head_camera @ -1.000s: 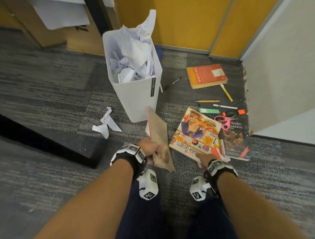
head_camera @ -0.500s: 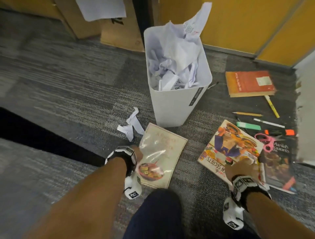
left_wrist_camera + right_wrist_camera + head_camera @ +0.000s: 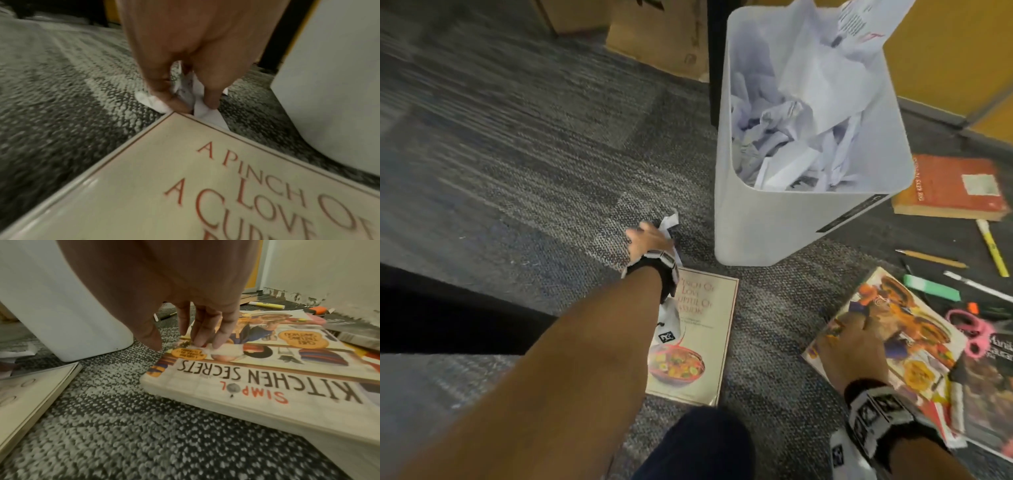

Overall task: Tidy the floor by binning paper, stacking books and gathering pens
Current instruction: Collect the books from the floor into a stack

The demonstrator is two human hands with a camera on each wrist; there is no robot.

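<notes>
My left hand (image 3: pixel 185 65) pinches the crumpled white paper scrap (image 3: pixel 197 97) on the grey carpet, just beside the cream cookbook's (image 3: pixel 698 342) corner | right hand (image 3: pixel 856 342) flat, fingers straight, on the colourful cookbook (image 3: pixel 267 369) | step: binning paper | next: lift into the white plastic bin (image 3: pixel 774 222) nearby.

Head view: you look steeply down from above at the carpet (image 3: pixel 534 171), both forearms reaching away from you, the white bin (image 3: pixel 767 226) ahead.
Left wrist view: your camera sits low, just above the cream cookbook (image 3: pixel 185 186), looking along the left hand (image 3: pixel 191 53) toward the bin's wall, very close.
Right wrist view: low over the carpet, you face along the right hand (image 3: pixel 185 296) across the Kitchen Secrets book (image 3: pixel 267 378) toward the wall.
Shared by head and left wrist: cream cookbook, bin, crumpled paper (image 3: pixel 669 222).
Shared by both wrists: bin, cream cookbook's edge.
Shared by head and right wrist: Kitchen Secrets book, yellow marker (image 3: pixel 991 246).
</notes>
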